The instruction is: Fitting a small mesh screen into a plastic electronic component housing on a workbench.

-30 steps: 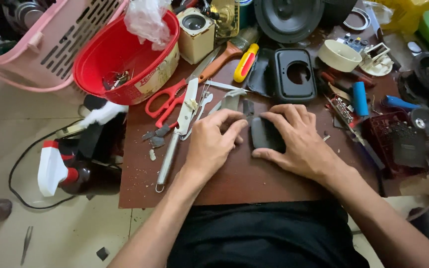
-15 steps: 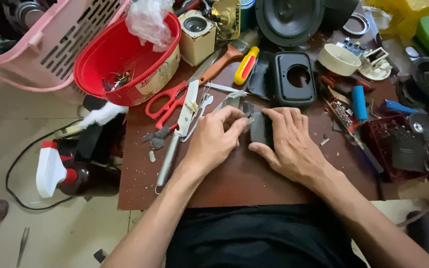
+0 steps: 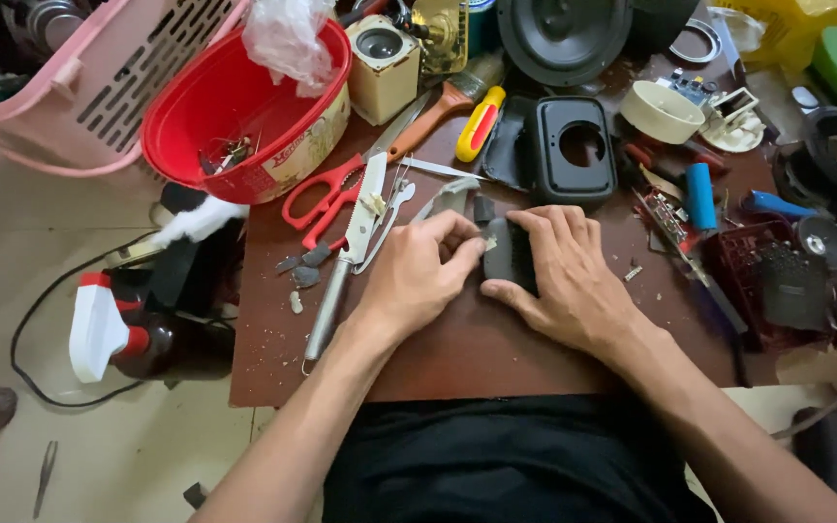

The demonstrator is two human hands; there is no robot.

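Scissors (image 3: 326, 194) lie left of knife (image 3: 349, 254), tub (image 3: 244, 111) behind.

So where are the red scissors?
In the head view, the red scissors lie on the brown board, left of the left hand, beside the knife and below the red bowl.

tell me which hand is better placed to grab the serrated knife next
Probably the left hand: the serrated knife lies just beside it. The right hand is pressing down the small black part.
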